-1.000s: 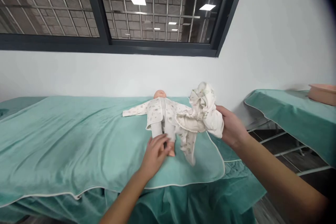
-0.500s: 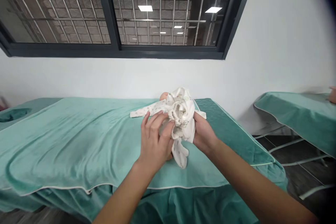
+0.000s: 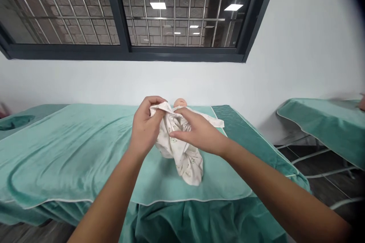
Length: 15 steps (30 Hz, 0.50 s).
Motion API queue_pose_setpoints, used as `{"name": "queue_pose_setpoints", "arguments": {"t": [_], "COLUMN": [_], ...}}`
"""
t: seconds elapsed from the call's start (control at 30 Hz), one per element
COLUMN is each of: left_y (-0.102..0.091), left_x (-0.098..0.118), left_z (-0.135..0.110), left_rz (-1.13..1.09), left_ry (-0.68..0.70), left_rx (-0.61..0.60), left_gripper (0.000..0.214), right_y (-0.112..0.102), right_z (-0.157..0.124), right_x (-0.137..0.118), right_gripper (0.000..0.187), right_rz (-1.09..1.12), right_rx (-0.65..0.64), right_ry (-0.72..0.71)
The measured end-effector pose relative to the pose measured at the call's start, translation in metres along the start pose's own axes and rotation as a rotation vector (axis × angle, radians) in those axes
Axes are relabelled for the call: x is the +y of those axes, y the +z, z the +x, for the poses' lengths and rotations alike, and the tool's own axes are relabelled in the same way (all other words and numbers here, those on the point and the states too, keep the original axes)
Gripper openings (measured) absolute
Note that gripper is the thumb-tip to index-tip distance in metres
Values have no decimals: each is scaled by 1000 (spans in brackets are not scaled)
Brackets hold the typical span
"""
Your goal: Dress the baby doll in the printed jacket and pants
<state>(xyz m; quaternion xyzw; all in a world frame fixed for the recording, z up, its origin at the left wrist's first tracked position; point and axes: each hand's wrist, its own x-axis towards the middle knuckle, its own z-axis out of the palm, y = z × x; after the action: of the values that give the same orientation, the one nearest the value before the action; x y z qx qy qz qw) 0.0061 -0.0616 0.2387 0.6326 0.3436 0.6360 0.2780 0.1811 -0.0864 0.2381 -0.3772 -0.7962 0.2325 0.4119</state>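
Observation:
A baby doll in a white printed top lies on its back on a green towel; mostly its head and one sleeve show behind my hands. My left hand pinches the upper edge of small white printed trousers, which hang down in front of the doll. My right hand grips the same edge from the right, fingers curled over the cloth. Both hands hold the garment above the doll's lower body, which is hidden.
The towel covers a long bed draped in green against a white wall under a barred window. A second green-covered bed stands at the right, with a gap of dark floor between them.
My left hand left the doll's legs and took hold of the trousers. My right hand brought the bunched trousers left, and both hands now hold them hanging open over the doll.

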Motion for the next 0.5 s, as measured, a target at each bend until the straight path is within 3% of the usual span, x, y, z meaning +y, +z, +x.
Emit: {"name": "queue_pose_setpoints", "arguments": {"t": [0.1, 0.27, 0.4, 0.43, 0.5], "left_y": [-9, -30, -28, -25, -18], "left_x": [7, -1, -9, -10, -13], "left_z": [11, 12, 3, 1, -1], "left_rz": [-98, -388, -292, -286, -384], "left_ry": [-79, -406, -555, -552, -498], "left_rx": [-86, -364, -679, -691, -560], "left_gripper": [13, 30, 33, 32, 31], "right_y": [-9, -36, -34, -31, -24], "right_z": [11, 21, 22, 20, 14], "right_x": [-2, -1, 1, 3, 11], "right_gripper": [25, 32, 35, 36, 36], "right_rz": [-21, 158, 413, 463, 492], "right_rx": [-73, -66, -68, -46, -30], "right_ry": [44, 64, 111, 123, 160]}}
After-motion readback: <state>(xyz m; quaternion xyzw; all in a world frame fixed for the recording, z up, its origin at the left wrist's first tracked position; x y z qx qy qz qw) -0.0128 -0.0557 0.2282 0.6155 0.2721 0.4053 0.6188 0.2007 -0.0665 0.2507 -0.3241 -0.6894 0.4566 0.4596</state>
